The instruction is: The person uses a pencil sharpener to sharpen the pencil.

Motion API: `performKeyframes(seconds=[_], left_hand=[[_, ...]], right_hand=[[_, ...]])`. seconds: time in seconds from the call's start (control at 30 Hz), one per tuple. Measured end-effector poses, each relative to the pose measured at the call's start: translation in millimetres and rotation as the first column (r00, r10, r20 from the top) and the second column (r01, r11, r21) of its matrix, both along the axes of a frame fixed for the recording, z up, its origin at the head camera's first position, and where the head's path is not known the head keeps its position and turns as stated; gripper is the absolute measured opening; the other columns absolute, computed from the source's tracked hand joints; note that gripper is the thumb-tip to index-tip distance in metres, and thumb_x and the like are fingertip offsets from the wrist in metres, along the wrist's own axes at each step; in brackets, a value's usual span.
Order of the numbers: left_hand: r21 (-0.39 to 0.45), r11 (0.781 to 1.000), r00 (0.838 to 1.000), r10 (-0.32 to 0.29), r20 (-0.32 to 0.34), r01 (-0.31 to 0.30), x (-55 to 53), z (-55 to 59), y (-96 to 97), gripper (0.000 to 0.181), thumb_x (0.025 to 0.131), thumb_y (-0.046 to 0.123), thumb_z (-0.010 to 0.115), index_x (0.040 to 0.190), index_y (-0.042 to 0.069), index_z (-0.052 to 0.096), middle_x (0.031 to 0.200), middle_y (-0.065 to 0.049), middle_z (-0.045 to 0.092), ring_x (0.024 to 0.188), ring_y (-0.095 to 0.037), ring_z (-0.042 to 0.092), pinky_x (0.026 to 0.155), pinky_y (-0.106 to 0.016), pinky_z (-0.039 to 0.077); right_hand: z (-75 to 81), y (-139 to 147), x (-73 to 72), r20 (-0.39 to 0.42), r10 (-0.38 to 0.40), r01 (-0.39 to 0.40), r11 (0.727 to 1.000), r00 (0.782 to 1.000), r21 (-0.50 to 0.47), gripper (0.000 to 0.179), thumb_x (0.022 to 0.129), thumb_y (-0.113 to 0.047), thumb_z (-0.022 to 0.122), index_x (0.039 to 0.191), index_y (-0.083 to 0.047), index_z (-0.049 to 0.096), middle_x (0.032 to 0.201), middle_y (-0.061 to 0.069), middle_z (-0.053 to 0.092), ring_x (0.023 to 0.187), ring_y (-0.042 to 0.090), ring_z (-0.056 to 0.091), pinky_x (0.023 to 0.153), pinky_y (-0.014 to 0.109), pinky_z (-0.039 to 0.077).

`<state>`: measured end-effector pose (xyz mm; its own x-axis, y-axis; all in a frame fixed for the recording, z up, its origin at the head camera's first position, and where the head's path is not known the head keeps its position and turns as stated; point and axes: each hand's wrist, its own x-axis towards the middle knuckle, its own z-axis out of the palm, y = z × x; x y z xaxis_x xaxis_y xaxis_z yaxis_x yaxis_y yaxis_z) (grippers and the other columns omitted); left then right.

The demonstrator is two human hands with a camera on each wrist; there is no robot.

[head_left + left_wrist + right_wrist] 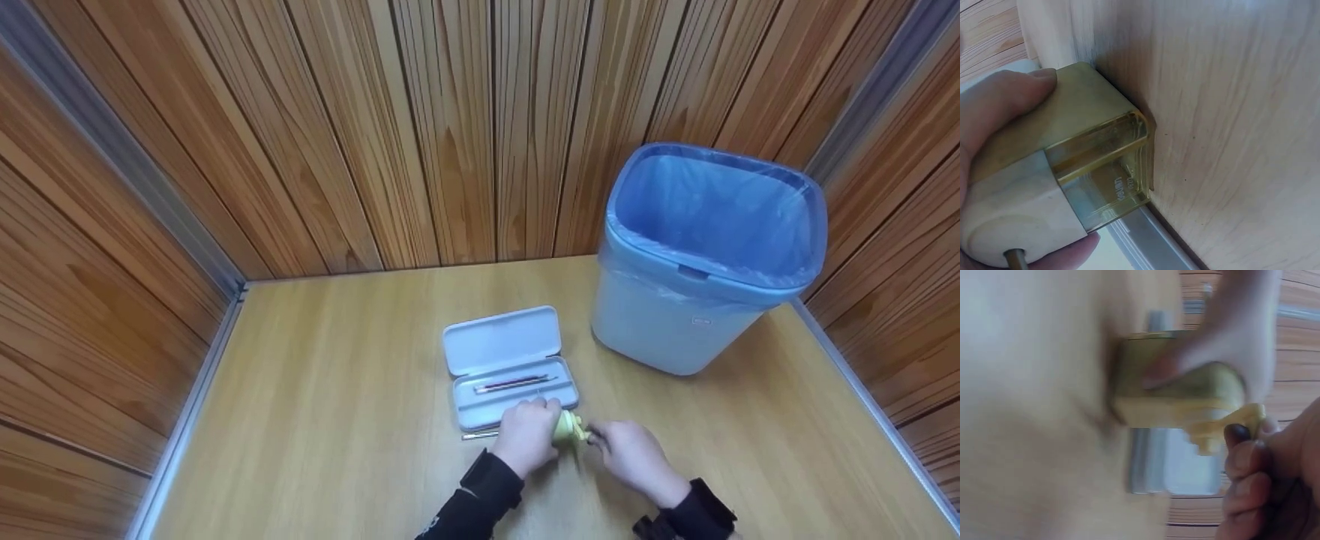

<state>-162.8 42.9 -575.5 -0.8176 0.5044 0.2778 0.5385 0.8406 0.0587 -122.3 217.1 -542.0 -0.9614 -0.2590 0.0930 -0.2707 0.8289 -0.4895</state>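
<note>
A yellow crank pencil sharpener point(564, 426) lies on the table, gripped by my left hand point(527, 433). In the left wrist view its clear drawer point(1109, 177) faces the camera, and a thin pencil point(1015, 259) sticks out of the hole in its pale front. The head view shows a pencil point(478, 434) left of that hand. My right hand point(636, 457) pinches the dark knob of the yellow crank point(1252, 417), blurred in the right wrist view. Just beyond stands a pale pencil case point(501, 341), lid raised, with pencils point(514, 384) inside.
A light blue bin point(667, 322) with a clear plastic liner stands at the back right of the table point(337, 390). Wood-panelled walls point(465, 135) rise behind and on both sides, with grey metal strips point(187, 442) along the table's side edges.
</note>
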Motion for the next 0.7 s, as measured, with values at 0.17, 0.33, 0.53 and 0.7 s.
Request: performKeyframes(seconds=[0.17, 0.33, 0.53, 0.7], left_hand=[[0.0, 1.0, 0.999, 0.0, -0.051, 0.0, -1.2, -1.7, -0.2, 0.053, 0.054, 0.04, 0.093, 0.089, 0.016, 0.061, 0.076, 0.004, 0.065, 0.063, -0.014, 0.061, 0.051, -0.027, 0.048], [-0.002, 1.0, 0.998, -0.004, -0.058, 0.004, -1.2, -4.4, 0.1, 0.051, 0.054, 0.039, 0.093, 0.088, 0.016, 0.061, 0.076, 0.004, 0.065, 0.062, -0.014, 0.06, 0.049, -0.028, 0.045], [-0.014, 1.0, 0.998, 0.0, -0.056, -0.001, -0.9, -3.0, 0.0, 0.054, 0.053, 0.04, 0.093, 0.089, 0.016, 0.062, 0.077, 0.004, 0.065, 0.063, -0.014, 0.06, 0.051, -0.027, 0.046], [-0.025, 1.0, 0.998, 0.003, -0.06, -0.004, -1.3, -0.3, -0.4, 0.055, 0.053, 0.041, 0.094, 0.089, 0.016, 0.062, 0.077, 0.005, 0.065, 0.063, -0.014, 0.061, 0.051, -0.027, 0.046]], right_hand=[[6.4, -4, -24.0, -0.089, 0.005, -0.006, 1.0, 0.996, -0.007, 0.008, 0.084, 0.0, 0.068, 0.083, -0.007, 0.07, 0.076, 0.008, 0.073, 0.066, 0.022, 0.067, 0.062, 0.035, 0.055], [0.8, -8, -49.5, -0.06, 0.004, -0.006, 0.999, 0.998, -0.04, 0.007, 0.083, 0.003, 0.066, 0.084, -0.003, 0.07, 0.076, 0.012, 0.071, 0.067, 0.026, 0.066, 0.064, 0.04, 0.056], [-13.9, -11, -72.2, 0.117, -0.059, 0.063, 0.998, 0.991, -0.03, 0.01, 0.087, 0.001, 0.064, 0.093, -0.001, 0.072, 0.08, 0.01, 0.071, 0.07, 0.021, 0.063, 0.066, 0.039, 0.053], [-34.0, -11, -76.1, 0.202, -0.075, 0.081, 0.996, 0.977, -0.022, 0.009, 0.092, -0.005, 0.062, 0.093, -0.005, 0.072, 0.078, 0.004, 0.067, 0.07, 0.016, 0.057, 0.065, 0.035, 0.049]])
